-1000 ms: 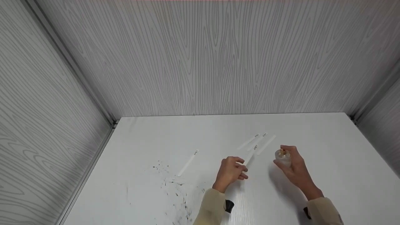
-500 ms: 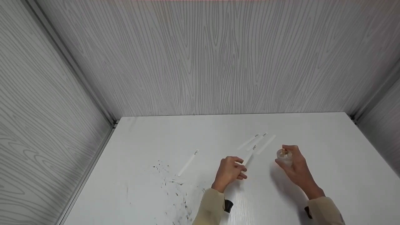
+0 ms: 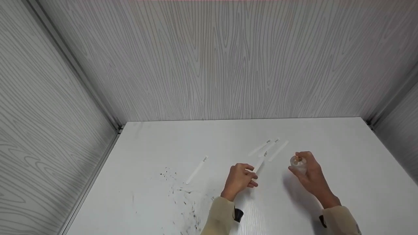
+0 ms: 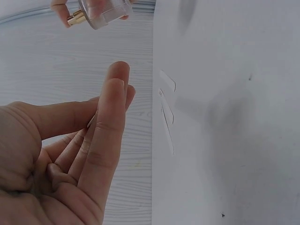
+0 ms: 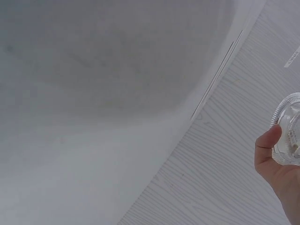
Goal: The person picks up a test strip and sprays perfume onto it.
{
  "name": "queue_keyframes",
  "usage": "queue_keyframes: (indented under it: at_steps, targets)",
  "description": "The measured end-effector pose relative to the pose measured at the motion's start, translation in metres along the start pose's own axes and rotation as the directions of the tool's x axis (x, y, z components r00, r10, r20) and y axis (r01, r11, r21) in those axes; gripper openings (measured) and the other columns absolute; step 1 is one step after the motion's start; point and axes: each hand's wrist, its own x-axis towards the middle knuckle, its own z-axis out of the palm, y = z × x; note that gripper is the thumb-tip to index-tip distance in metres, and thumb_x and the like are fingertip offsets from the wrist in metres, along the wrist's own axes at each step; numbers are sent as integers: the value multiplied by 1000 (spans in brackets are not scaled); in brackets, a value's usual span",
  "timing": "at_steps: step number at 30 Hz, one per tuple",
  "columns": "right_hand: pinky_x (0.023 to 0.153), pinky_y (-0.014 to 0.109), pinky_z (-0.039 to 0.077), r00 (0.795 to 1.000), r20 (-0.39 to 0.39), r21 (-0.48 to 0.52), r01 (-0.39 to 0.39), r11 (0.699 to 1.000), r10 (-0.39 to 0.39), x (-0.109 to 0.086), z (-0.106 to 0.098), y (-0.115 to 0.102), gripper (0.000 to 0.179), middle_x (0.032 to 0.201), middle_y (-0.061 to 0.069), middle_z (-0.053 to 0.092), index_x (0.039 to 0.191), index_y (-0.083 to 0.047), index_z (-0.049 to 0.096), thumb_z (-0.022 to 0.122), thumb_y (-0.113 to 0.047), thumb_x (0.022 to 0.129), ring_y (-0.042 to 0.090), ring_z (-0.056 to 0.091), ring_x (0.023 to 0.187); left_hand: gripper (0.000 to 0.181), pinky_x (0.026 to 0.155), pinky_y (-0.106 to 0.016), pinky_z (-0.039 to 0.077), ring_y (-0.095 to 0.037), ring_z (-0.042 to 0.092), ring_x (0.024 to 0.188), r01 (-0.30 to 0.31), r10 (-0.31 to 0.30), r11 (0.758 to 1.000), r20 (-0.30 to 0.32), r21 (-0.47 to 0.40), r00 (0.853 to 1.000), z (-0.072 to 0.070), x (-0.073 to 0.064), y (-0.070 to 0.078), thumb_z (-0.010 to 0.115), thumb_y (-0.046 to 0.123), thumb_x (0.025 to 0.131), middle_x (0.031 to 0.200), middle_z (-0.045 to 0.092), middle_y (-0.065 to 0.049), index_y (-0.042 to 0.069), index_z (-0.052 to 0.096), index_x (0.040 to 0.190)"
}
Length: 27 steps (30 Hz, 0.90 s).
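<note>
My left hand [image 3: 240,179] pinches a white paper test strip [image 3: 260,164], which slants up and away above the table. In the left wrist view, only a sliver of that strip shows between thumb and fingers. To the right, my right hand [image 3: 313,179] grips a clear glass perfume bottle [image 3: 301,168] above the table. Its index finger lies on the gold spray nozzle [image 4: 76,18], and the thumb is against the glass. The nozzle points towards the left hand's side. In the right wrist view, the ribbed bottle base [image 5: 286,112] shows at the right edge.
Beyond the left hand, three more strips lie close together on the white table [image 3: 156,140], one being a plain-looking strip [image 3: 278,151]. Another strip [image 3: 196,170] lies apart at the left. Dark specks [image 3: 187,202] mark the table there. Wood-grain panels [image 3: 209,65] enclose the back and sides.
My right hand has shifted slightly to the right with the perfume bottle. The left hand and its strip have barely moved.
</note>
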Motion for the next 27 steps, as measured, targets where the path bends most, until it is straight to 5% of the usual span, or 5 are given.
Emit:
queue_keyframes:
  at_steps: [11, 27]
  targets:
    - [76, 13, 39, 990, -20, 33, -141, 990, 141, -4, 3, -4, 50, 114, 23, 58, 127, 11, 49, 73, 12, 83, 4, 49, 96, 24, 59, -26, 60, -21, 74, 65, 13, -13, 1000, 7, -11, 1000, 1, 1, 1, 61, -6, 97, 83, 74, -10, -12, 64, 120]
    - [91, 9, 32, 976, 17, 67, -217, 974, 216, -4, 1, -6, 51, 122, 26, 55, 128, 12, 47, 73, 11, 85, -5, 43, 112, 25, 60, -26, 60, -22, 74, 66, 51, -51, 999, -3, -13, 999, -8, 17, -1, 63, -6, 96, 83, 74, -12, -14, 63, 120]
